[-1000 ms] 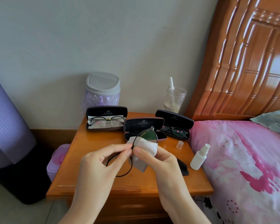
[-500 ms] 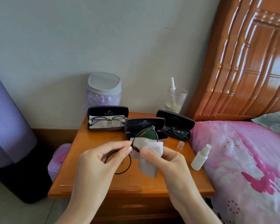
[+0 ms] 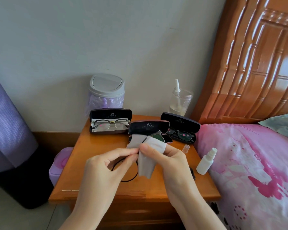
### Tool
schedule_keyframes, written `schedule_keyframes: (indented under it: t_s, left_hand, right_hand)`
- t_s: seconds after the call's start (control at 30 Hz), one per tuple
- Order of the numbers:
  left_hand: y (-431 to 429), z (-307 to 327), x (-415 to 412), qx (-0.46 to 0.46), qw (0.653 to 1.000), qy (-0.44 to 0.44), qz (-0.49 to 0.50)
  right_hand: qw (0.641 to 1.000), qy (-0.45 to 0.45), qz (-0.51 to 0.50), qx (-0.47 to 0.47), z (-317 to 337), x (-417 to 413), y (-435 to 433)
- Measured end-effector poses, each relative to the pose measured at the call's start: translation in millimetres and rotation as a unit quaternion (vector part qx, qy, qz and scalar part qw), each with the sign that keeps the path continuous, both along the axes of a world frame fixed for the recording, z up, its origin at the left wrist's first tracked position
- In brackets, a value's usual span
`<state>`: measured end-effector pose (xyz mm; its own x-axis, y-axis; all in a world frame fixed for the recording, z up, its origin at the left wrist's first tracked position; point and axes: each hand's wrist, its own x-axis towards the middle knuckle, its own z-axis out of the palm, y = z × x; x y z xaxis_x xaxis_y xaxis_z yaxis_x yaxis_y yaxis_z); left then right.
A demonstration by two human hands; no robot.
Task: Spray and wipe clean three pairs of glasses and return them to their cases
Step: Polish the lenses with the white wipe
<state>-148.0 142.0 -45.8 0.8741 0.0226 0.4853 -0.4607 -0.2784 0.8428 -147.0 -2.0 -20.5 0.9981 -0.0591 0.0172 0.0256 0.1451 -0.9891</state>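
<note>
Two bare hands meet above a wooden bedside table (image 3: 93,171), seen from the wearer's own head. The left hand (image 3: 105,166) has its thumb and forefinger closed in a pinch on the thin black frame of a pair of round glasses (image 3: 157,136), and its other fingers curl loosely beneath. The right hand (image 3: 173,161) grips a pale grey cleaning cloth (image 3: 145,163). Its thumb presses the near side and its fingers curl behind, with the cloth folded over one lens. The two thumb tips almost touch. One dark rim loops down below the hands, and a flap of cloth hangs beside it. The glasses are held in the air just in front of the middle case (image 3: 148,127).

To the right, near the table's edge and a pink floral bedspread (image 3: 249,163), stands a small white spray bottle (image 3: 205,161). A clear cap (image 3: 186,148) stands just behind it.

Further back, three dark glasses cases stand open in a row. The left case (image 3: 111,113) holds dark-rimmed spectacles (image 3: 111,122). The right case (image 3: 179,123) holds a black pair (image 3: 181,134). The middle case's base is mostly hidden behind the cloth.

Against the wall stand a grey swing-lid bin (image 3: 106,87) and a clear plastic cup (image 3: 181,102) with a white straw. A carved wooden headboard (image 3: 249,63) rises at the right.
</note>
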Motion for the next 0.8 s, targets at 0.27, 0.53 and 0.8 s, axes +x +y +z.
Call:
schedule_keyframes:
  t_s: [0.27,0.53,0.8]
  left_hand:
    - [0.3,3.7,-0.7,-0.039,0.999,0.011,0.01]
    - [1.0,2.3,-0.6,-0.018,1.0,0.016,0.018]
    - [-0.2,1.9,-2.1,0.009,1.0,0.005,0.012]
  right_hand:
    - [0.998,0.002,-0.062,0.027,6.9,9.5,-0.8]
    - [0.997,0.002,-0.067,0.033,-0.6,7.6,-1.7]
    - [0.998,-0.019,-0.067,0.005,6.3,8.2,-2.1]
